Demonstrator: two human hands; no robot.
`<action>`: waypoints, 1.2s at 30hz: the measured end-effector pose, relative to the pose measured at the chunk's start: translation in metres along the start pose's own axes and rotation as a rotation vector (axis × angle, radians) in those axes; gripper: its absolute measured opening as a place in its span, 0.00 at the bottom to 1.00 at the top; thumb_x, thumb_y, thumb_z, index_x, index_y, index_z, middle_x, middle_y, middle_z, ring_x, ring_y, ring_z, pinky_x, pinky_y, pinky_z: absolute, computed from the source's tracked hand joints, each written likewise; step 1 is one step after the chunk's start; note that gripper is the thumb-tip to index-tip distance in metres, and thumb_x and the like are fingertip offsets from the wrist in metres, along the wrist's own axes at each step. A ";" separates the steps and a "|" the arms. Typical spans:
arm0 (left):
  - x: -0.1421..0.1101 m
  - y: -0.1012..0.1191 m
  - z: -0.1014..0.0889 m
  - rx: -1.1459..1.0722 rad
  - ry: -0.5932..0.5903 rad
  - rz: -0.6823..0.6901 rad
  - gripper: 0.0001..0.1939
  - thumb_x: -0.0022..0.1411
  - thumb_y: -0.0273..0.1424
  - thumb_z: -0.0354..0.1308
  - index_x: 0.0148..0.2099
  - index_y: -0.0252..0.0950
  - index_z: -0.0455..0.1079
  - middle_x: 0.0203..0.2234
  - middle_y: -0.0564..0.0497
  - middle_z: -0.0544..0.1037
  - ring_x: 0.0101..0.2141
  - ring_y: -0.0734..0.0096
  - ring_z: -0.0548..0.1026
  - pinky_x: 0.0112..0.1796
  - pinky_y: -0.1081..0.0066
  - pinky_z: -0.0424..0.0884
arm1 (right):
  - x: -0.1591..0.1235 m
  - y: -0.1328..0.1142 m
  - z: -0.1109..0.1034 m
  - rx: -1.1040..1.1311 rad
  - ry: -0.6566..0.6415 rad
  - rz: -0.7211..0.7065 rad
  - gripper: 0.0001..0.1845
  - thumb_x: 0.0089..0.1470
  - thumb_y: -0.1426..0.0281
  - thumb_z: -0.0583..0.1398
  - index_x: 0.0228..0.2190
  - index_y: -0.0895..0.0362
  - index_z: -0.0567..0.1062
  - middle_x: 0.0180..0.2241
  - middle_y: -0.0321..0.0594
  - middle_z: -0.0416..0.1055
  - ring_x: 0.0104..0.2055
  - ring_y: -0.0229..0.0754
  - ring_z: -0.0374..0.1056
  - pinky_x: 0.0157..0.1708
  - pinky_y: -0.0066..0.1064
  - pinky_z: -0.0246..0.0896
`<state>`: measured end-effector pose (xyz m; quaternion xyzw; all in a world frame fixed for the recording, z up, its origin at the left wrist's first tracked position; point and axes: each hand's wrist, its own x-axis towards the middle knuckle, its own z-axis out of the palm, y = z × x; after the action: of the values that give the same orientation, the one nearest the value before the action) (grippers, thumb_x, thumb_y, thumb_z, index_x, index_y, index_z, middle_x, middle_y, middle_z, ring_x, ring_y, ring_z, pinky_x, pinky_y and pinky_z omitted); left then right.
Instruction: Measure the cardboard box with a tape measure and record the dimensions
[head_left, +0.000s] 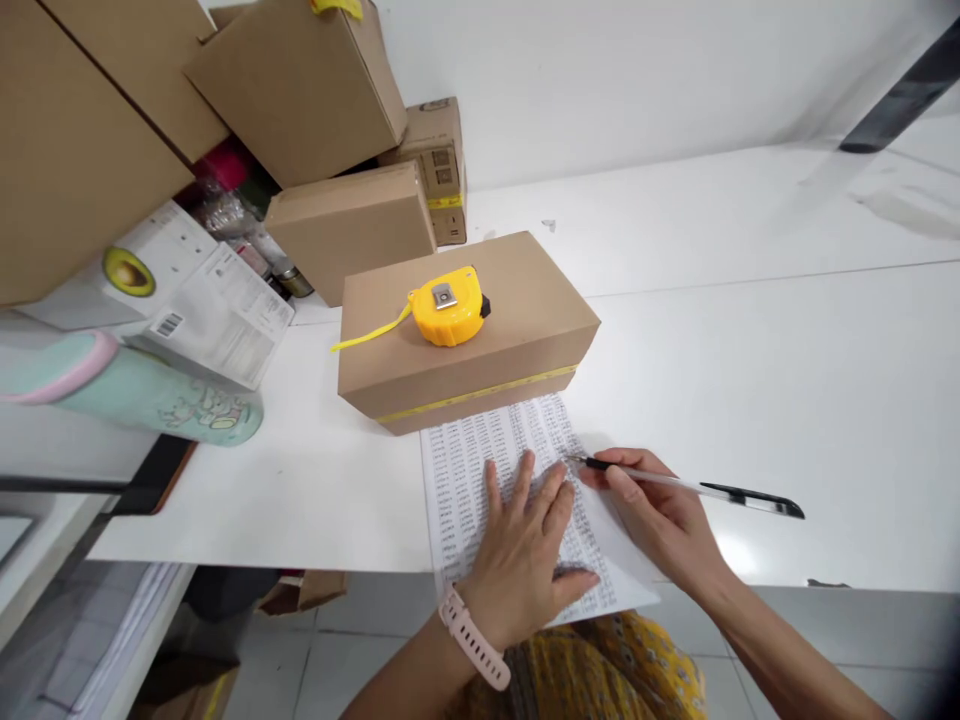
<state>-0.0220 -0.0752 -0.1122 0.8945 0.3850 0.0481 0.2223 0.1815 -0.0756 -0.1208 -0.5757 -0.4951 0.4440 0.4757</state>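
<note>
My left hand (523, 550) lies flat with spread fingers on a sheet of paper (457, 490) covered in columns of handwriting. Between the closed fingers of my right hand (660, 510) is a pen (675, 482) with a clear barrel and black cap end. Its tip meets the paper, or hovers just over it, near the right-hand columns. Just beyond the sheet sits a cardboard box (517, 290) with yellow tape along its lower side, covering the paper's top edge. On that box rests a yellow tape measure (448, 308), a short length of its strap trailing left.
More cardboard boxes (352, 215) are stacked at the back left. A mint-green bottle (180, 400) with a pink handle and a white carton (225, 310) stand at the left. The white table's (337, 510) front edge runs just before me. A dark bar (900, 95) rises at the back right.
</note>
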 end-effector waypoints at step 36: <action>-0.002 -0.002 0.002 0.009 0.047 -0.002 0.37 0.69 0.54 0.45 0.71 0.39 0.51 0.73 0.49 0.43 0.71 0.42 0.33 0.63 0.26 0.33 | 0.011 0.017 -0.005 -0.302 -0.131 -0.093 0.13 0.63 0.61 0.58 0.29 0.52 0.65 0.22 0.31 0.60 0.22 0.35 0.53 0.20 0.29 0.48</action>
<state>-0.0237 -0.0761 -0.1151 0.8936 0.3913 0.0669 0.2094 0.1897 -0.0664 -0.1369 -0.5869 -0.6124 0.3785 0.3705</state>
